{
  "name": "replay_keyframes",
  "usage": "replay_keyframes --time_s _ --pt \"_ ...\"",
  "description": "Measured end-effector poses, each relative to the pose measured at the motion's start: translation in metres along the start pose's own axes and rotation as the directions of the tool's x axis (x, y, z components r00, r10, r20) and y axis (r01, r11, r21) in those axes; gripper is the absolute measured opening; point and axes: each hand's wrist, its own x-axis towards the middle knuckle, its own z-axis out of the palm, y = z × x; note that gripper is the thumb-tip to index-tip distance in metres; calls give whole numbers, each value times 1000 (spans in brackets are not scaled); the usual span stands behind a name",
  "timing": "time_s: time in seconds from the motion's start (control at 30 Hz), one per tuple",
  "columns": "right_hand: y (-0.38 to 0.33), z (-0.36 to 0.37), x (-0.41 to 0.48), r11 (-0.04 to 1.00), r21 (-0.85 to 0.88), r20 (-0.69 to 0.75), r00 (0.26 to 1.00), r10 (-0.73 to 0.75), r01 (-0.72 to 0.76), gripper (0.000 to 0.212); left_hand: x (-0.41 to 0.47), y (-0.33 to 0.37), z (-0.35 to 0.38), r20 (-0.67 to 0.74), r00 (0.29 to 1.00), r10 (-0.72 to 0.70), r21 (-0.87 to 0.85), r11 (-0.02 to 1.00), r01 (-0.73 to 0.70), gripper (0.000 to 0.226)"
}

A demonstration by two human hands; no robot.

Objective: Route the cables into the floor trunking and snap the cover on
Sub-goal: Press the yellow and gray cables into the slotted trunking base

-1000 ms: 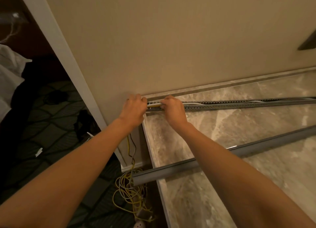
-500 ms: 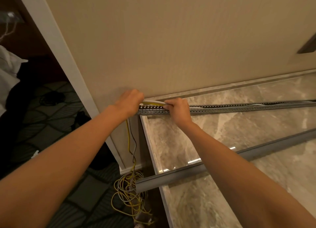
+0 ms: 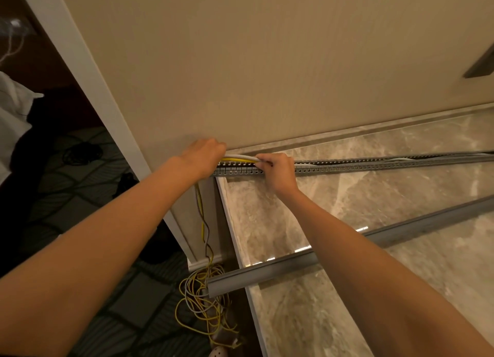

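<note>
A grey slotted trunking [image 3: 374, 164] runs along the marble floor near the wall's foot. At its left end a white and a yellow cable [image 3: 239, 158] arch just above the open channel. My left hand [image 3: 205, 156] grips the cables at the trunking's end, where they drop over the floor edge. My right hand [image 3: 275, 169] pinches the same cables a little to the right and rests on the trunking's slotted wall. The long grey cover [image 3: 347, 249] lies loose on the floor, nearer to me, with its left end overhanging the step.
A beige wall [image 3: 267, 62] stands right behind the trunking. Yellow and grey cable slack [image 3: 203, 298] is coiled on the lower carpeted floor [image 3: 80, 209] left of the marble edge. A white door frame [image 3: 88, 75] runs diagonally at the left.
My hands have drawn apart along the trunking's left end. The white and yellow cables now show between them, lifted above the channel. The view has shifted slightly.
</note>
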Motion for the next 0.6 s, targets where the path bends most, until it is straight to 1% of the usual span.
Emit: replay_keyframes --time_s 0.13,0.27,0.33,0.4,0.47,0.53,0.6 --pt "1 -2 1 999 45 -15 1000 20 -19 23 1 0 6 -3 1000 27 49 998 -26 23" --pt "4 -2 2 999 29 14 999 29 -30 23 0 5 2 5 1000 8 22 1000 -8 22" --pt "4 -4 3 999 24 30 999 27 -28 22 -2 17 0 -46 999 15 11 1000 -15 22" --pt "3 -7 3 999 28 35 999 31 -32 19 -2 30 0 -120 992 50 -7 999 -51 23" --pt "4 -10 3 999 8 24 999 41 -41 17 -1 39 1 -154 985 81 -29 996 -86 24" --pt "6 -14 4 999 -22 -14 999 34 -34 16 1 41 0 -154 985 78 -48 995 -86 23" --pt "9 -16 3 996 -86 -45 999 -26 22 18 3 42 0 -129 989 70 -29 997 -74 22"
